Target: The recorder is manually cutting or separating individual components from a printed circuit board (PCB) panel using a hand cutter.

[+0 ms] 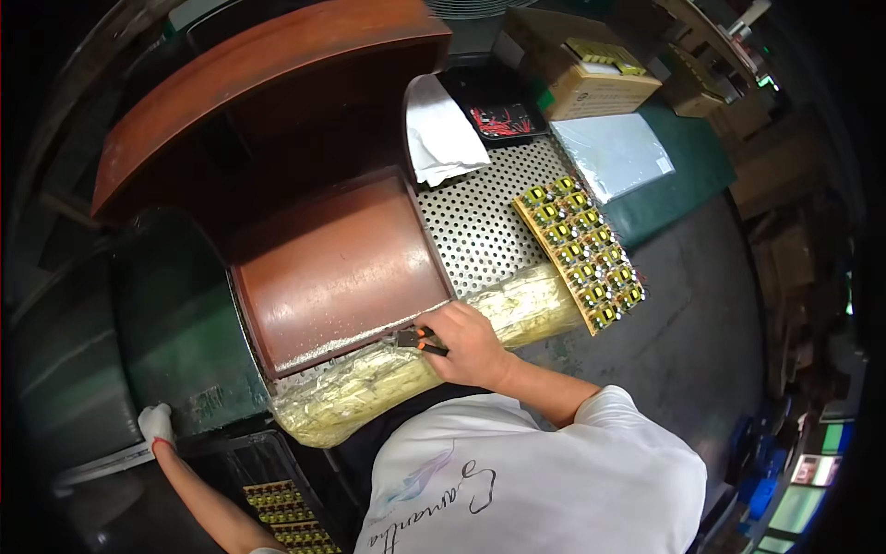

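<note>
My right hand [464,346] is closed around small hand cutters [407,340] with black and orange handles; their dark metal head points left. They sit over a long padded roll in clear, yellowish wrap [360,386], beside the front edge of a reddish-brown curved panel [337,272]. Far to the left, my left hand [157,425], in a white glove, rests at the front edge of a green conveyor belt [180,323]. Its fingers are too small and bunched to make out. A panel of circuit boards with yellow components [581,249] lies to the right of my right hand.
Behind the brown panel stands a large reddish-brown hood [268,65]. A perforated metal plate [489,217] bears a white cloth [443,129] and a black tray of red wires [503,120]. Cardboard boxes [604,92] stand behind. More boards lie in a black tray [268,462] at lower left.
</note>
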{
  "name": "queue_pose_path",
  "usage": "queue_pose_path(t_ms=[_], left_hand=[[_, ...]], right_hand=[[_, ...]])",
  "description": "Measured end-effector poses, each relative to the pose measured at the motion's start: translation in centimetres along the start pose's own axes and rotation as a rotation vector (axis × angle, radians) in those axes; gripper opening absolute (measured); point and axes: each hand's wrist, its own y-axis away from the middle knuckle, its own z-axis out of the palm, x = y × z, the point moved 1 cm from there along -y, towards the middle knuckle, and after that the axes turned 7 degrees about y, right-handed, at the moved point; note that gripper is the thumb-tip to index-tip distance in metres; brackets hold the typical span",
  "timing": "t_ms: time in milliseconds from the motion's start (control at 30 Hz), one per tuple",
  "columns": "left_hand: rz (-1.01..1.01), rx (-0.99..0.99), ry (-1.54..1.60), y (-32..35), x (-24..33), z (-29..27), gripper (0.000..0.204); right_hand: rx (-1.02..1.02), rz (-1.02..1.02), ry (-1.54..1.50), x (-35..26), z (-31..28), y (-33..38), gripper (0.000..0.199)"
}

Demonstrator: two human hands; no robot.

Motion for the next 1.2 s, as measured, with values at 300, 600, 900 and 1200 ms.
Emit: queue_pose_path(t_ms=[300, 600, 900, 1200], left_hand=[[0.915, -0.585, 0.309, 30.0, 47.4, 5.6, 0.013], [1.171, -0.404, 0.426, 36.7, 78.3, 18.4, 0.044], [0.567, -1.124, 0.527, 41.1, 69.4, 23.5, 0.051], [0.119, -1.619, 0.817, 51.6, 63.5, 25.5, 0.077]], right_hand=[[0.025, -0.026, -0.085, -0.7, 1.0, -0.6, 0.040], [0.052, -0.013, -0.131, -0.2, 0.5, 0.3, 0.038], [0.033, 0.250, -0.501, 0.9, -9.8, 2.1, 0.029], [0.281, 1.005, -0.095, 20.6, -27.1, 4.4, 0.016]])
